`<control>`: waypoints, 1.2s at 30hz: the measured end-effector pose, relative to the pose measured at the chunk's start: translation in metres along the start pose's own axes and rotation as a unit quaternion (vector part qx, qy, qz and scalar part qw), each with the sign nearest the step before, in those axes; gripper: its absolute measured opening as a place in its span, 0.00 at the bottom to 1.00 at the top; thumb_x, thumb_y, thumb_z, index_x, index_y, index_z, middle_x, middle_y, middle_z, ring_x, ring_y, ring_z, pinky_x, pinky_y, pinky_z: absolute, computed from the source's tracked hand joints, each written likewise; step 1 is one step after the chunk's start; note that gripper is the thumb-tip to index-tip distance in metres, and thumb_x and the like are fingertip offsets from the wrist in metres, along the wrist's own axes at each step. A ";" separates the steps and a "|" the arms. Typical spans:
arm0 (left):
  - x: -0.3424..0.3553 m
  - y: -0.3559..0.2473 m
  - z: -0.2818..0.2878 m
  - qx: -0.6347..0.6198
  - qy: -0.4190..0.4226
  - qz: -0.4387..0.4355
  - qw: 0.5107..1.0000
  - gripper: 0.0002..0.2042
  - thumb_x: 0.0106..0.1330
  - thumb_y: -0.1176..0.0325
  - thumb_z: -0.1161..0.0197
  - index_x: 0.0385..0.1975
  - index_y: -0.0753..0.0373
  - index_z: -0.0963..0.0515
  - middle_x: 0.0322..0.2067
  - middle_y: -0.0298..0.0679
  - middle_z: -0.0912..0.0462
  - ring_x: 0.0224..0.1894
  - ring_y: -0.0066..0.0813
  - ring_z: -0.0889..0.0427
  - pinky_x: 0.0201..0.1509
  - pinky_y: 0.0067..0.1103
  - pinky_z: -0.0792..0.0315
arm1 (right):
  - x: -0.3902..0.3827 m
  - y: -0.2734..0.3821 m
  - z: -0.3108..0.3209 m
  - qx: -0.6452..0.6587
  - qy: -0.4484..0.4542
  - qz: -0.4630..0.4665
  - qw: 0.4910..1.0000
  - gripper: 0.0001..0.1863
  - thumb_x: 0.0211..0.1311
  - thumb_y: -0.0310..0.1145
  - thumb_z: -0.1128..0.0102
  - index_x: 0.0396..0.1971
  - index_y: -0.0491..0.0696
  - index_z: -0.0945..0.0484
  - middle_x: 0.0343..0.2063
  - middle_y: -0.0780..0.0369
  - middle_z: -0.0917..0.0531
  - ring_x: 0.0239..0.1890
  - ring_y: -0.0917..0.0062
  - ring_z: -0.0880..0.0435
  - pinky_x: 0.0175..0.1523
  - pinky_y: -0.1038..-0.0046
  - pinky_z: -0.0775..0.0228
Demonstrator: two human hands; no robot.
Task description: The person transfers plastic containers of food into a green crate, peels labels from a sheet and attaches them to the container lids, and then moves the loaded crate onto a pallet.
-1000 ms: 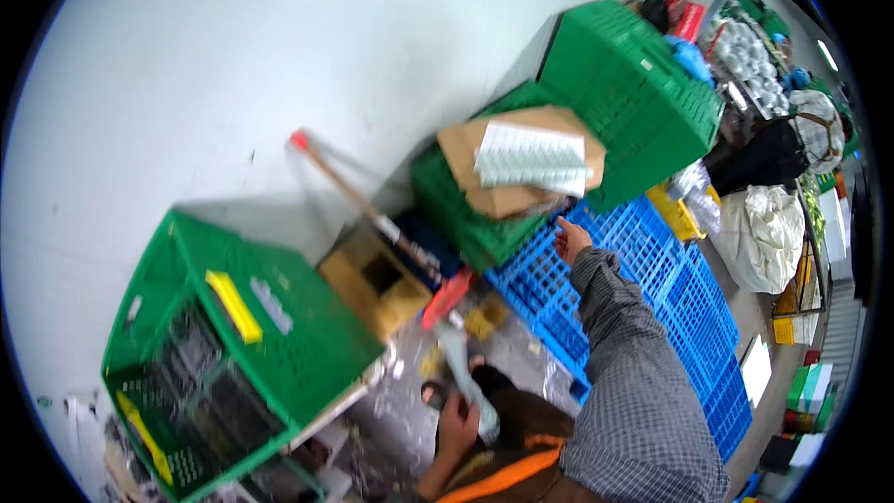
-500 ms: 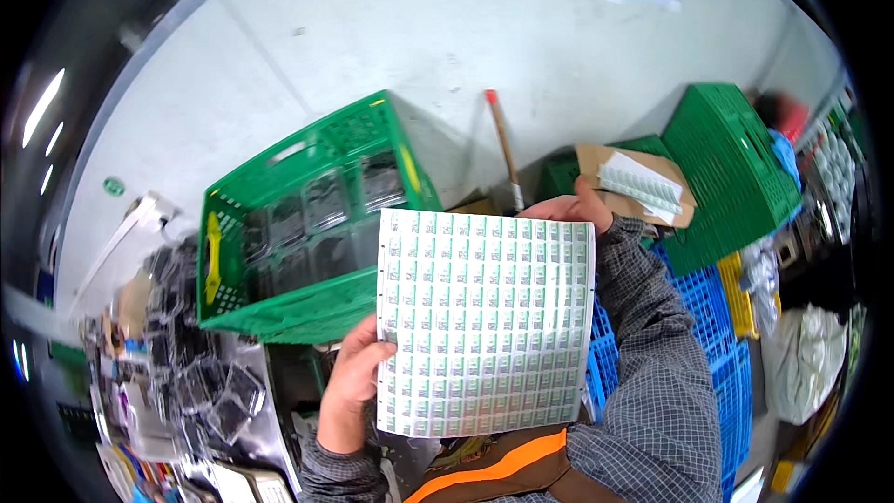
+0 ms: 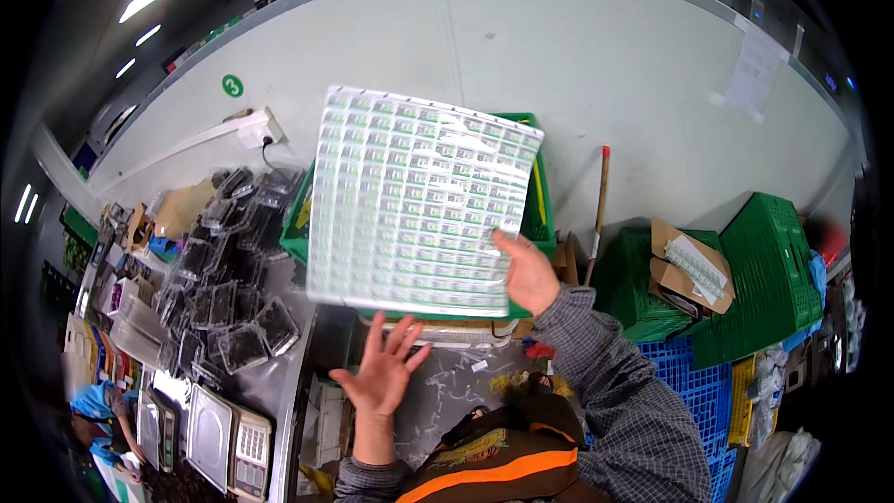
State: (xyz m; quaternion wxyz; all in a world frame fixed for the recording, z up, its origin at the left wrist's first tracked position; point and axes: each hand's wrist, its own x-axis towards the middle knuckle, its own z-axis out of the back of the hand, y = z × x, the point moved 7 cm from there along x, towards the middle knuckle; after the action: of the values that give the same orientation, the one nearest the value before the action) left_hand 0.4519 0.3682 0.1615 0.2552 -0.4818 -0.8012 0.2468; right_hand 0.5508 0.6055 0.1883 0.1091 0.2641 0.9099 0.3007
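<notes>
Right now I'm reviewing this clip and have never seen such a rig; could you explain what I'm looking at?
There is no machine here, just a person's bare hands. The view comes from the left of two fisheye cameras worn on the head, looking down, so straight edges bend. The right hand holds a large sheet of small green-and-grey prints by its lower right edge. The left hand is open and apart from it. Behind the sheet, a green crate is partly hidden. On the metal table at left lie clear plastic containers and a scale.
</notes>
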 end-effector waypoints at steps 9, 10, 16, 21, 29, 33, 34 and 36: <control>0.034 -0.010 0.044 0.253 -0.271 -0.119 0.921 0.09 0.71 0.73 0.42 0.47 0.68 0.25 0.43 0.35 0.18 0.43 0.19 0.22 0.49 0.19 0.29 | 0.019 -0.080 -0.014 -0.039 -0.053 0.009 0.998 0.16 0.67 0.28 0.43 0.52 0.40 0.26 0.50 0.58 0.20 0.50 0.71 0.19 0.55 0.65 0.24; 0.036 -0.020 0.049 0.283 -0.266 -0.138 0.911 0.09 0.71 0.73 0.42 0.47 0.68 0.25 0.42 0.35 0.18 0.43 0.18 0.22 0.48 0.18 0.29 | 0.026 -0.069 -0.009 -0.074 -0.061 0.021 0.995 0.16 0.67 0.29 0.42 0.52 0.40 0.26 0.50 0.58 0.20 0.49 0.72 0.18 0.53 0.66 0.24; 0.067 -0.057 0.068 0.328 -0.229 -0.140 0.906 0.11 0.71 0.74 0.44 0.50 0.69 0.26 0.45 0.36 0.19 0.45 0.19 0.22 0.52 0.20 0.30 | 0.071 0.009 0.002 -0.241 -0.040 0.002 0.970 0.18 0.70 0.38 0.45 0.54 0.45 0.26 0.44 0.65 0.18 0.40 0.80 0.18 0.44 0.76 0.24; 0.076 -0.086 0.083 0.348 -0.197 -0.061 0.915 0.15 0.68 0.77 0.45 0.53 0.69 0.27 0.47 0.36 0.19 0.47 0.20 0.22 0.53 0.20 0.30 | 0.103 0.063 -0.006 -0.460 0.111 -0.120 0.873 0.24 0.70 0.41 0.45 0.61 0.45 0.33 0.43 0.60 0.19 0.44 0.78 0.18 0.48 0.73 0.23; 0.125 -0.121 0.054 0.453 -0.095 0.014 0.886 0.18 0.59 0.80 0.45 0.51 0.71 0.25 0.43 0.34 0.18 0.45 0.18 0.22 0.51 0.18 0.30 | 0.178 0.115 -0.154 -0.669 0.330 0.313 0.588 0.38 0.51 0.36 0.29 0.63 0.47 0.34 0.59 0.55 0.27 0.64 0.62 0.33 0.69 0.61 0.44; 0.144 -0.151 0.041 0.524 -0.087 0.071 0.844 0.18 0.57 0.75 0.44 0.49 0.70 0.23 0.42 0.34 0.19 0.45 0.20 0.24 0.53 0.20 0.30 | 0.202 0.086 -0.218 -0.653 0.510 0.316 0.463 0.26 0.48 0.38 0.29 0.48 0.45 0.21 0.46 0.57 0.18 0.50 0.63 0.21 0.57 0.65 0.30; 0.147 -0.167 0.039 0.552 -0.080 0.061 0.828 0.18 0.56 0.74 0.44 0.48 0.70 0.23 0.42 0.33 0.19 0.45 0.19 0.24 0.52 0.20 0.30 | 0.215 0.074 -0.217 -0.710 0.521 0.178 0.439 0.22 0.50 0.38 0.30 0.44 0.44 0.19 0.39 0.58 0.17 0.43 0.65 0.19 0.51 0.67 0.28; 0.150 -0.200 0.045 0.576 -0.108 0.025 0.810 0.16 0.54 0.72 0.42 0.44 0.68 0.22 0.37 0.32 0.19 0.41 0.18 0.24 0.49 0.20 0.29 | 0.234 0.063 -0.210 -0.748 0.504 0.045 0.430 0.17 0.53 0.39 0.31 0.38 0.42 0.17 0.29 0.60 0.15 0.32 0.69 0.17 0.42 0.70 0.26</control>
State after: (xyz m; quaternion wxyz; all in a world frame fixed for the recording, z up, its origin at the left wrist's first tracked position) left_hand 0.2326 0.4132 0.2820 0.3910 -0.2368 -0.5221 0.7201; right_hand 0.3058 0.6735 0.3837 -0.2273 -0.0786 0.2093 0.9478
